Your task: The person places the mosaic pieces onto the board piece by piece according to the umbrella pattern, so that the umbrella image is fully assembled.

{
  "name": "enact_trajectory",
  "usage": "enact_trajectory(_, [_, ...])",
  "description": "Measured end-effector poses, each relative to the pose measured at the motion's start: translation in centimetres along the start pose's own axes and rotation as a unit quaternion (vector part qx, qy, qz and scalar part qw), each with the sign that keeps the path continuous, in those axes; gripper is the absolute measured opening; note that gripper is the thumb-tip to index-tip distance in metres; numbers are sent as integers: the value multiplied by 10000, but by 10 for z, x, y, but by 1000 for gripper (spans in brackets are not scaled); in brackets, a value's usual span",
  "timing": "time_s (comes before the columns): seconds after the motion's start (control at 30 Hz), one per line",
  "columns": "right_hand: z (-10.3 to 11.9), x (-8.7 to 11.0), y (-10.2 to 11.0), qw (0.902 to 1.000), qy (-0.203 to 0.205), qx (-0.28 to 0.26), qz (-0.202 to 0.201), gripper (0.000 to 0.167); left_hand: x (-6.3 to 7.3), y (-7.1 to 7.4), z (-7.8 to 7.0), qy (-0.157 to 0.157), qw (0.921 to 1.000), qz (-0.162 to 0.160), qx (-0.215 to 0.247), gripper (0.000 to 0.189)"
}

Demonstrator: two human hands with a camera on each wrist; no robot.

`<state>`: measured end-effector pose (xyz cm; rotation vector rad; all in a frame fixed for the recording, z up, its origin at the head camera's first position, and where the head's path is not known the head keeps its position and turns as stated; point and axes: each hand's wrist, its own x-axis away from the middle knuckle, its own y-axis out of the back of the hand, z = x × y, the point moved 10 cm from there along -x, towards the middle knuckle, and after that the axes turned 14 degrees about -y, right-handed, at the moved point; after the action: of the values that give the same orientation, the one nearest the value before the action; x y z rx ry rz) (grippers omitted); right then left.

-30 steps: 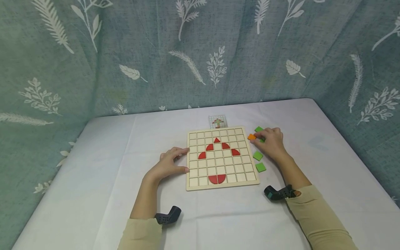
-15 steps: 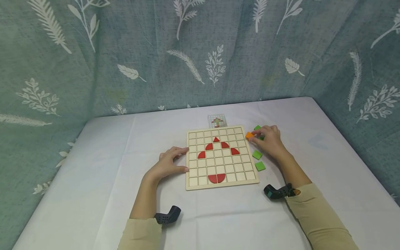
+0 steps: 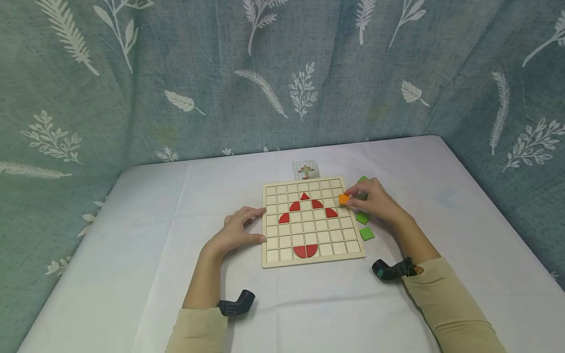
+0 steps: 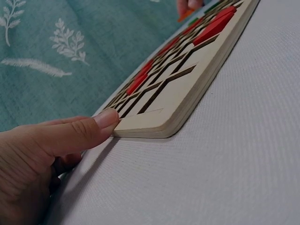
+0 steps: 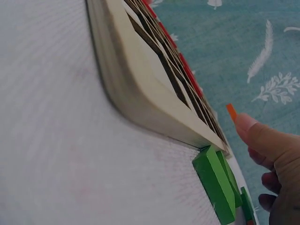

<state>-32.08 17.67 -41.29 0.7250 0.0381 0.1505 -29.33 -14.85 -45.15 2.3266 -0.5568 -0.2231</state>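
Note:
A square wooden grid board [image 3: 314,262] lies on the table with several red pieces set in its cells: quarter rounds and a triangle [image 3: 304,196]. Thumb and forefinger of my left hand [image 3: 238,229] touch the board's left edge, spread apart; the left wrist view shows the thumb [image 4: 89,131] at the rim near a corner. My right hand [image 3: 377,200] pinches a small orange tile [image 3: 343,199] above the board's right side. In the right wrist view the orange tile [image 5: 231,112] appears edge-on at the thumb tip.
Several green tiles [image 3: 367,234] lie along the board's right side, some partly hidden by the right hand. Behind the board rests a small gridded picture card [image 3: 305,169]. A white cloth [image 3: 282,314] covers the table; a leaf-patterned curtain [image 3: 212,73] hangs behind.
My right hand has carried the orange tile leftward, from beside the green tiles to over the board's right side. The left hand stays at the board's edge.

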Motion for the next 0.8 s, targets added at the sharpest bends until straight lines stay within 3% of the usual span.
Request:
enact_trajectory(0.53, [31, 7, -11, 9981, 536, -42, 314, 25, 1, 0, -1, 27, 9999, 23, 119, 78])
enact_trajectory(0.8, [58, 13, -28, 9938, 1007, 224, 408, 26, 0, 0, -1, -2, 10000, 33, 57, 79])
